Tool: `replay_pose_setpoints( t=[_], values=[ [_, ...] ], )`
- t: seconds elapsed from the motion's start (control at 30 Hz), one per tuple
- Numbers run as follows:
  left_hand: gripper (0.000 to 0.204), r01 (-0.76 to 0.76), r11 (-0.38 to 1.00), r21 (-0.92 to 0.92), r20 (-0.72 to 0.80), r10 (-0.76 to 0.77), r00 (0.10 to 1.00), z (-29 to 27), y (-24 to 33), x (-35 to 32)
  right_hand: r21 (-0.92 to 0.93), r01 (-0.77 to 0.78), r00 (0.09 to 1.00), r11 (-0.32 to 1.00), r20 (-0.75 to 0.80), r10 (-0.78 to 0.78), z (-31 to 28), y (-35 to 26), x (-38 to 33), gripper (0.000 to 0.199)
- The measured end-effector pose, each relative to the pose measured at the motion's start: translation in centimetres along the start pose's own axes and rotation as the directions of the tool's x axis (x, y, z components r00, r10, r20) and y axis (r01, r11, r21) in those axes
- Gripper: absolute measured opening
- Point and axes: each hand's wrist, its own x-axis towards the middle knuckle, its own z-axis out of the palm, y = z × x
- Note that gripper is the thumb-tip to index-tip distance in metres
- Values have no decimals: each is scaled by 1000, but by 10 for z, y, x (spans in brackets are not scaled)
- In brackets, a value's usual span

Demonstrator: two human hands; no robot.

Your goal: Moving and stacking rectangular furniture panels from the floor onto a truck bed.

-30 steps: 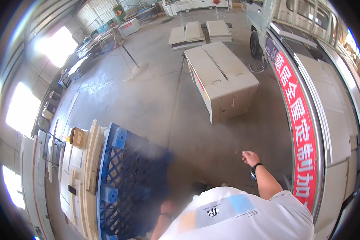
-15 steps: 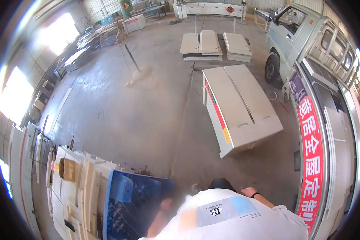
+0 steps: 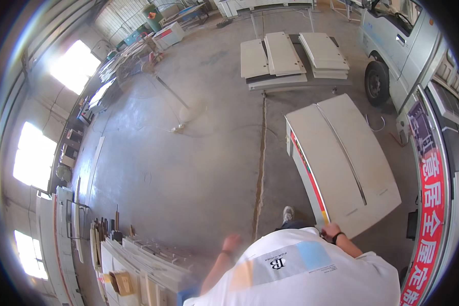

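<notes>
My left hand point(image 3: 231, 242) hangs beside my body, touching nothing that I can see. It is smeared by motion, so its fingers cannot be made out. At the right, my right hand point(image 3: 332, 231) is curled closed, a dark band on its wrist, with nothing visible in it. It overlaps the near left corner of a pale grey box-shaped machine point(image 3: 336, 148) in the picture; whether they touch, I cannot tell. A long slot runs along the machine's top, and a red and yellow stripe lines its left side. One shoe point(image 3: 288, 213) shows ahead of me.
White panels point(image 3: 285, 53) lie on a low stand beyond the machine. A light-coloured truck point(image 3: 400, 35) with a red banner point(image 3: 428, 204) stands along the right. Stacked boards point(image 3: 137, 255) and a cardboard box point(image 3: 121, 283) are at lower left. A pole on a base point(image 3: 173, 92) stands farther off.
I have moved forward; the machine and truck appear closer and farther right. The blue sheet at lower left has mostly slid out of view. My right hand now overlaps the machine's near corner.
</notes>
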Motion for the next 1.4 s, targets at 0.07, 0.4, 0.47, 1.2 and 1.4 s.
replay_pose_setpoints(
  t=[0.07,0.4,0.47,1.2,1.4],
  values=[
    [21,-176,917,357,73,161,984,-18,43,10,379,61,990,923,-138,-8,-39,-70,47,32],
    [32,314,949,32,44,-315,948,-102,28,189,238,260,918,936,-361,-163,-175,-316,199,28],
    [31,202,972,117,81,-212,974,-130,24,239,303,250,910,920,-398,-116,-172,-332,216,29],
    [19,-819,390,420,847,157,509,-140,531,903,168,-175,820,970,-520,238,-209,-497,359,39],
    [18,-933,261,249,965,19,263,-54,656,948,512,-184,591,839,-624,511,-218,-578,315,42]
  ],
)
